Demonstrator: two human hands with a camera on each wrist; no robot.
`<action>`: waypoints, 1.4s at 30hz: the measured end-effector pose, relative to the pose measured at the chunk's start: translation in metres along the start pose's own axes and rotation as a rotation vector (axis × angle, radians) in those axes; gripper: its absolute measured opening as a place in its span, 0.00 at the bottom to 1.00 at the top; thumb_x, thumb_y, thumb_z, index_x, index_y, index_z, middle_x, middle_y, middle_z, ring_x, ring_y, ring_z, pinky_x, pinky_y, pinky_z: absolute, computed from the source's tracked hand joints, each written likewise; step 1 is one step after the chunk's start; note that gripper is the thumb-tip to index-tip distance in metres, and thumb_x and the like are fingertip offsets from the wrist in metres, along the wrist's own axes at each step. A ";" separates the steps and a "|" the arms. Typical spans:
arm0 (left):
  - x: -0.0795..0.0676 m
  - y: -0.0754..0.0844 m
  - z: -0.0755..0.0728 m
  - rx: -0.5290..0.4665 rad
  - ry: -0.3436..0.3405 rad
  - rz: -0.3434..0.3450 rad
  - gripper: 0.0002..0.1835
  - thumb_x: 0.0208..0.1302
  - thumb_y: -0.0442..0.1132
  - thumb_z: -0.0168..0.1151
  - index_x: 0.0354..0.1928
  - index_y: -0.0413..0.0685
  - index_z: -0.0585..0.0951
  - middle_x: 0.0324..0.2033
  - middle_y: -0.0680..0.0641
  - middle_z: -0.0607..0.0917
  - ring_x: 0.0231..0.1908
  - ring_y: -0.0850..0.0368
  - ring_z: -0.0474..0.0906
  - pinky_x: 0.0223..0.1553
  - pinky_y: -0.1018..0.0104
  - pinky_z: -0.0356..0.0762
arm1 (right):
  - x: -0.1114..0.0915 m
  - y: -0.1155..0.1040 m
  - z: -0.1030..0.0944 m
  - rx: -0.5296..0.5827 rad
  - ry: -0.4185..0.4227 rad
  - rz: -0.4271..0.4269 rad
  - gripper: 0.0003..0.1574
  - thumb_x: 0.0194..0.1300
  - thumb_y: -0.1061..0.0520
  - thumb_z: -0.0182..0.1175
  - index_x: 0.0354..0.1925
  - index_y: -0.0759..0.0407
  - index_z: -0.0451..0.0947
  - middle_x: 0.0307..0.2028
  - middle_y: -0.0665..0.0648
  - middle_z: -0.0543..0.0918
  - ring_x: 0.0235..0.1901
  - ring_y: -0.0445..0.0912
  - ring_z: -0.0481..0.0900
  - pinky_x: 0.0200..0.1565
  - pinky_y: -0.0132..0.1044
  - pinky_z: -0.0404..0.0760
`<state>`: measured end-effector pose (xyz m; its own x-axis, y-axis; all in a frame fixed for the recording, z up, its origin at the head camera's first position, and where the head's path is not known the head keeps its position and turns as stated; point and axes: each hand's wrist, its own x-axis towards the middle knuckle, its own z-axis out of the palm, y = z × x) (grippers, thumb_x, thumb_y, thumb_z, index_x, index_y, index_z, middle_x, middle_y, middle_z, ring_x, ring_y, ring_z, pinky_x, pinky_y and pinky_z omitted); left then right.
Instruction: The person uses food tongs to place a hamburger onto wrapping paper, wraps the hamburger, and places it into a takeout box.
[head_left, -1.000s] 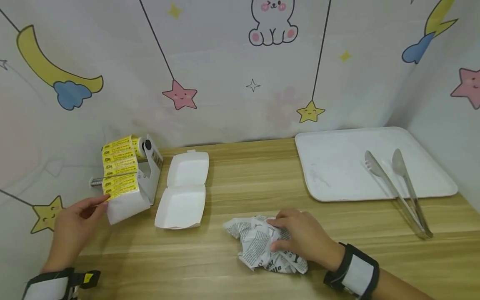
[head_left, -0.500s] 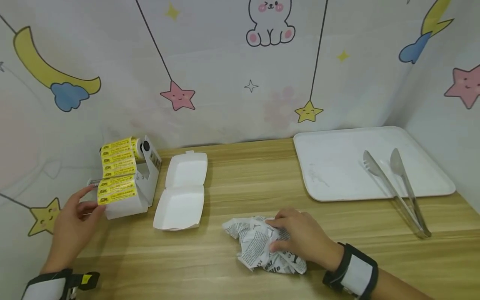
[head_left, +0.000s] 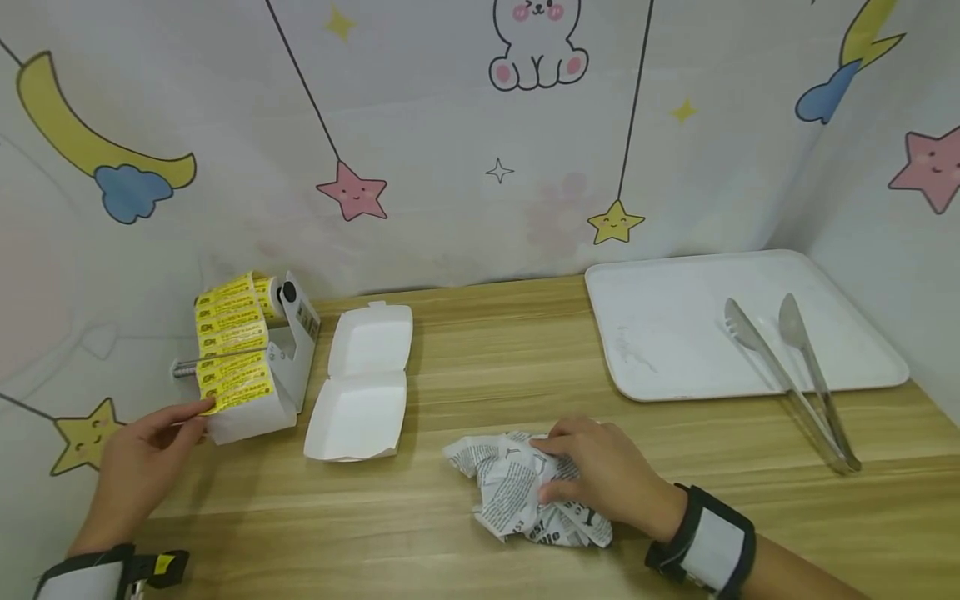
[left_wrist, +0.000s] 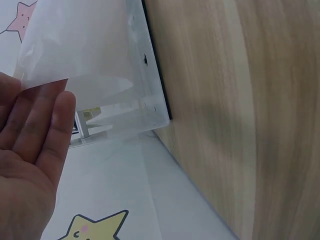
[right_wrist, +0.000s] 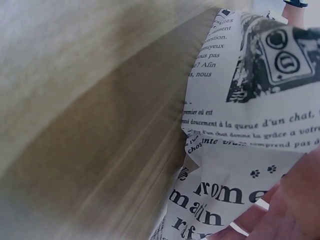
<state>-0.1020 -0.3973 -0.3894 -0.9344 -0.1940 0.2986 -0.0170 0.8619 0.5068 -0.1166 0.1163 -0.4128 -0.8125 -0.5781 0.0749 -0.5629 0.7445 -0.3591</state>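
Observation:
My left hand point(head_left: 142, 458) is at the front left corner of a white label dispenser point(head_left: 303, 350). Thumb and fingers pinch the edge of its strip of yellow labels point(head_left: 232, 333); in the left wrist view the pale backing point(left_wrist: 80, 45) lies between the thumb and the fingers behind it. A thin metal rod point(head_left: 232, 354) crosses over the strip. My right hand point(head_left: 611, 479) grips a crumpled bundle of newsprint-patterned paper point(head_left: 517, 483) resting on the table. Whatever the paper may wrap is hidden. Printed words and paw marks show on the paper point(right_wrist: 235, 170) in the right wrist view.
An opened white clamshell box point(head_left: 356, 417) lies right of the dispenser. At the back right sits a white tray point(head_left: 660, 350), with metal tongs point(head_left: 813, 400) lying across its front edge. A cartoon-printed cloth point(head_left: 450, 125) stands behind the wooden table point(head_left: 360, 517).
Half a second ago the left fingers were near the rod's end and the rod was hidden across the strip; now they are lower at the strip's edge and the rod shows. The right hand stays put.

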 end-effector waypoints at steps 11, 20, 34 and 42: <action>-0.001 0.012 0.004 0.212 0.069 0.197 0.11 0.56 0.24 0.62 0.43 0.33 0.83 0.42 0.31 0.77 0.39 0.39 0.72 0.34 0.43 0.75 | -0.001 0.000 0.000 -0.001 0.020 -0.022 0.42 0.44 0.32 0.65 0.54 0.51 0.82 0.44 0.50 0.81 0.46 0.47 0.76 0.41 0.45 0.75; -0.012 0.066 0.000 0.390 0.120 0.530 0.20 0.38 0.22 0.71 0.39 0.41 0.85 0.35 0.39 0.75 0.29 0.47 0.74 0.22 0.53 0.77 | -0.003 -0.001 -0.001 -0.016 0.015 -0.014 0.42 0.43 0.31 0.65 0.54 0.51 0.82 0.44 0.49 0.81 0.45 0.46 0.75 0.40 0.43 0.74; -0.043 0.218 0.036 -0.249 0.606 0.952 0.15 0.62 0.36 0.54 0.26 0.35 0.85 0.20 0.44 0.76 0.18 0.61 0.69 0.16 0.76 0.69 | -0.001 -0.002 -0.003 -0.038 0.031 -0.026 0.42 0.44 0.32 0.66 0.54 0.52 0.82 0.44 0.50 0.81 0.45 0.46 0.76 0.40 0.44 0.75; -0.066 0.251 0.124 -0.092 0.421 1.189 0.12 0.69 0.32 0.50 0.35 0.39 0.83 0.29 0.47 0.83 0.27 0.57 0.79 0.28 0.70 0.80 | 0.001 -0.004 0.001 -0.036 0.025 -0.016 0.39 0.43 0.34 0.68 0.52 0.51 0.83 0.41 0.48 0.81 0.43 0.44 0.76 0.39 0.43 0.74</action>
<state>-0.0881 -0.1104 -0.3821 -0.1700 0.5282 0.8319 0.7942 0.5732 -0.2017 -0.1150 0.1124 -0.4128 -0.8064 -0.5822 0.1038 -0.5809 0.7469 -0.3237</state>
